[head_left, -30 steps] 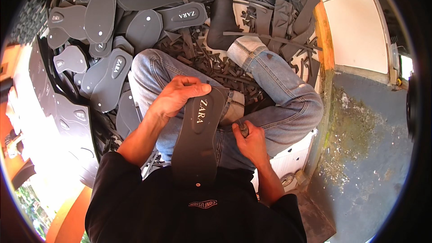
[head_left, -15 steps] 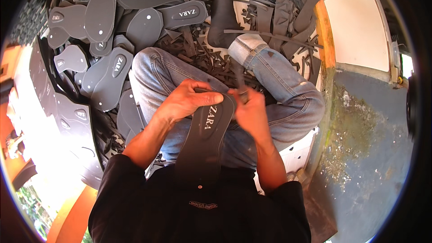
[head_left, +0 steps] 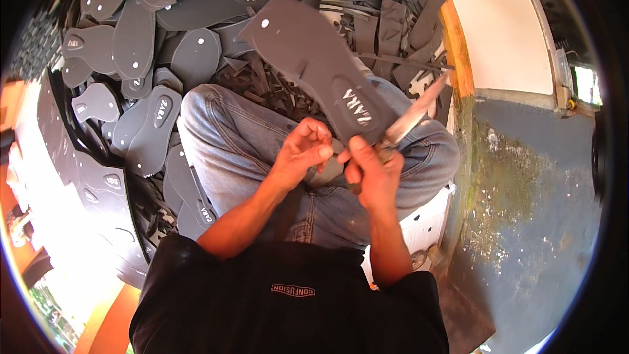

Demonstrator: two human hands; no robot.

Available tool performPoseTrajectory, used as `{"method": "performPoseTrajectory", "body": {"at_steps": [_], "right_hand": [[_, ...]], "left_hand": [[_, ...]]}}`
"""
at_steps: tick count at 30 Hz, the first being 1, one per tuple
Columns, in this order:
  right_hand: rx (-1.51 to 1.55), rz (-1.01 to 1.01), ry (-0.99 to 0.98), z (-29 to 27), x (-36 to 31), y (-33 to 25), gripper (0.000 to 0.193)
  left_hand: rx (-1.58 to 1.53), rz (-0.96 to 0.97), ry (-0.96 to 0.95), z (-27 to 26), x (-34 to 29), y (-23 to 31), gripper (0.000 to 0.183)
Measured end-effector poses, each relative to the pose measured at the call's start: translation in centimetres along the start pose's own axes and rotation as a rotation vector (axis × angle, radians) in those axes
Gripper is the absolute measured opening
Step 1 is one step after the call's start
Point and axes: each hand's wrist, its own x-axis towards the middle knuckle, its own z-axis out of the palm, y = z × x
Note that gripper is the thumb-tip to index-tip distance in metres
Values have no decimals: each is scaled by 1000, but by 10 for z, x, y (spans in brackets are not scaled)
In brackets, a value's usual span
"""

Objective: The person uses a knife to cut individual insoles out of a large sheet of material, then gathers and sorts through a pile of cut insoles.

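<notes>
My right hand [head_left: 373,174] is closed round a knife and also pinches one end of a dark grey insole under the thumb. The insole [head_left: 314,59] slants away to the upper left, its wide end with a white dot farthest from me. From the right hand the knife blade [head_left: 416,110] points up and right. Close beside it, my left hand [head_left: 304,151] has curled fingers with the thumb near their tips. A small grey piece [head_left: 327,172] lies against those fingertips, over my lap; whether they grip it I cannot make out.
Many dark insoles [head_left: 152,128] lie heaped to the left and beyond my crossed legs [head_left: 229,134]. Dark offcuts [head_left: 275,88] cover the space ahead. Large marked sheets [head_left: 108,196] lie at the left. A yellow-orange edge [head_left: 452,33] borders the right, beside a grey floor [head_left: 537,177].
The insole has swung from over my lap to pointing away from me, passing from my left hand to my right. The knife blade now shows clearly, turned to the upper right.
</notes>
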Motion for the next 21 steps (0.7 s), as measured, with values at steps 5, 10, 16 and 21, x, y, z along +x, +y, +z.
{"method": "performPoseTrajectory", "body": {"at_steps": [5,10,16,21], "right_hand": [[-130,43,-18,-12,-24,20,30],[-726,-55,157,-55,-42,41,40],[-874,-76,179,-56,-59,51,36],[-1007,-4,104,-51,-54,49,32]], "left_hand": [[38,-262,358,39,1,2,28],[-48,-256,441,46,-12,5,34],[-43,-260,455,45,-16,4,32],[44,-265,415,25,-27,-1,31]]}}
